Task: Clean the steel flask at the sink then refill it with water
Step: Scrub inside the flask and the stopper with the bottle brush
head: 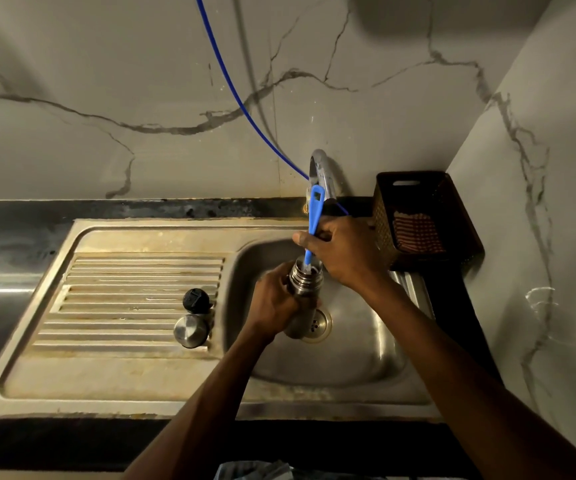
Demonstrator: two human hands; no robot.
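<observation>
- Over the basin of the stainless steel sink [366, 358] we hold the steel flask [305, 284] upright and slightly tilted, its open mouth facing up, its base above the drain [319, 322].
- Our left hand [274, 301] wraps its fingers round the flask's body just below the ribbed neck.
- Our right hand [343, 251] grips the blue bottle brush [315, 216] by its handle, fingers curled round it with the thumb across the front; the handle's top end, with its hanging slot, rises above the hand in front of the tap.
- The brush's lower end goes down into the flask's mouth; we cannot see the bristles inside.
- On the ribbed drainboard [134, 296], to the left of the basin, sit a black stopper [195, 300] and, just in front of it, the flask's steel cap [190, 330]; the two stand close together, well apart from the flask.
- Behind the basin a chrome tap [324, 171] curves up from the counter, and a thin blue tube [231, 84] runs down the marble-patterned wall [106, 98] to its base.
- A dark woven basket [421, 216] stands in the corner, right of the tap, just beside our right hand.
- We cannot tell whether water runs from the tap.
</observation>
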